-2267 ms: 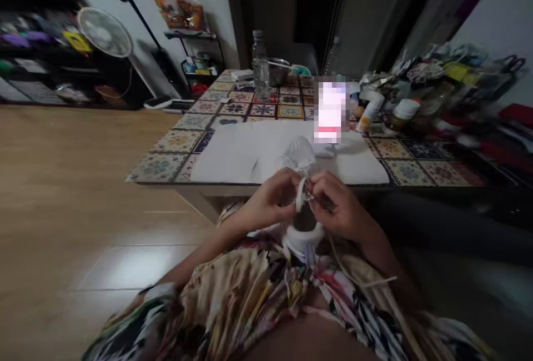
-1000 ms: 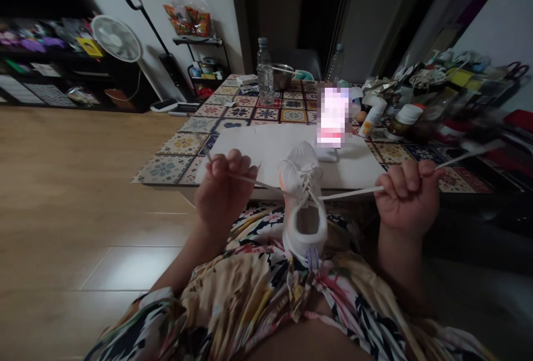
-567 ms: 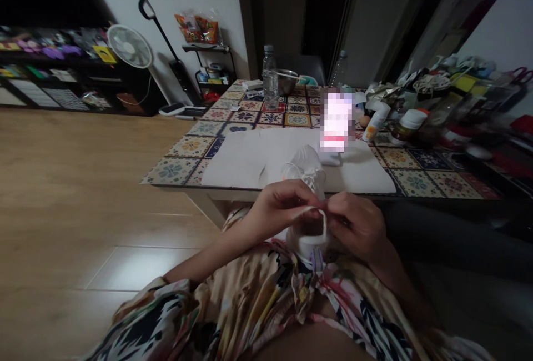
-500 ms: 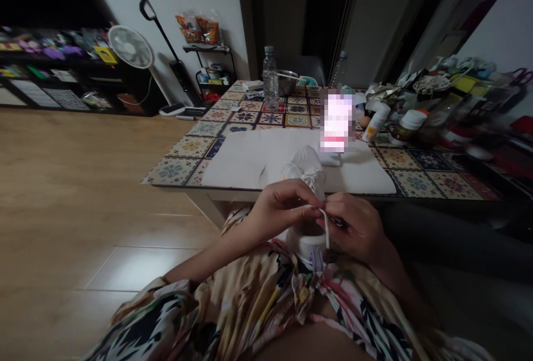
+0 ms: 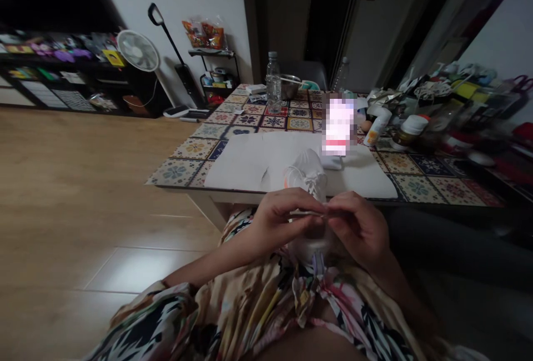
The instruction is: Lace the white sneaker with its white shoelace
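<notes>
A white shoe points away from me, its toe over the white sheet and its heel close to my lap. My left hand is closed in a pinch above the shoe's opening, on a white shoelace that shows as a thin strip between thumb and forefinger. Fingertip to fingertip with it, my right hand also pinches at the lace. The lace's end is hidden by my fingers. More laces cross the front of the shoe.
A bright pixelated screen stands on a white base just beyond the shoe. Farther back are a plastic bottle and a metal bowl. A spray bottle and a lidded jar crowd the right side.
The loose lace end that hung by my right fingers no longer shows. My right hand has turned and risen slightly, its fingertips now meeting the left ones. The view has shifted a little.
</notes>
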Tool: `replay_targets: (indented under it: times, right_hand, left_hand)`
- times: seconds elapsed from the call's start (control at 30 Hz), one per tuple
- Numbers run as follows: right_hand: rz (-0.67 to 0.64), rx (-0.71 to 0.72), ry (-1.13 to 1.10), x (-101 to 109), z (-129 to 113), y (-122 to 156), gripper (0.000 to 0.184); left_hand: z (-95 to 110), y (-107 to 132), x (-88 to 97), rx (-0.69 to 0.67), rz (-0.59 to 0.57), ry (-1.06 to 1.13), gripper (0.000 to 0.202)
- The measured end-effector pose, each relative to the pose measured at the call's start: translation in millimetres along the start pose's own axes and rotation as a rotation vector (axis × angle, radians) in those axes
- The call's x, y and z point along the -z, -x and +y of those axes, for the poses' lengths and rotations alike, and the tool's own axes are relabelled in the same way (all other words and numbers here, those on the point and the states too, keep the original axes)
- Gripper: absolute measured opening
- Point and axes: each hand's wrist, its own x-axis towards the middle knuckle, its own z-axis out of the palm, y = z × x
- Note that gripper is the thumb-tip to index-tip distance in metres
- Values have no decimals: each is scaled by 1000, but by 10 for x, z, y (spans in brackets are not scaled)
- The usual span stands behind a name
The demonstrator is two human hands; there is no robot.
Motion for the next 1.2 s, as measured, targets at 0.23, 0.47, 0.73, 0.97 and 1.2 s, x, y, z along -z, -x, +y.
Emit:
replay_targets:
  times: [0.23, 0.47, 0.73, 0.97, 1.2]
  right_hand:
    - [-74, 97, 58, -30, 21, -59, 19]
    - [-26, 293, 287, -8, 82, 32, 32]
    - [430, -43, -335, -17, 118, -128, 20]
    - [295, -274, -719, 393, 411, -122, 35]
    - [-180, -156, -322, 444, 509, -98, 50]
  left_hand:
    - [18, 24, -6, 66, 58, 44, 16]
    - [-1, -4, -75, 339, 84, 245, 30]
    - [-255, -130, 139, 271, 394, 652, 33]
    - [-379, -109, 691, 376, 373, 769, 20]
    - [-334, -18, 699, 484, 73, 298, 29]
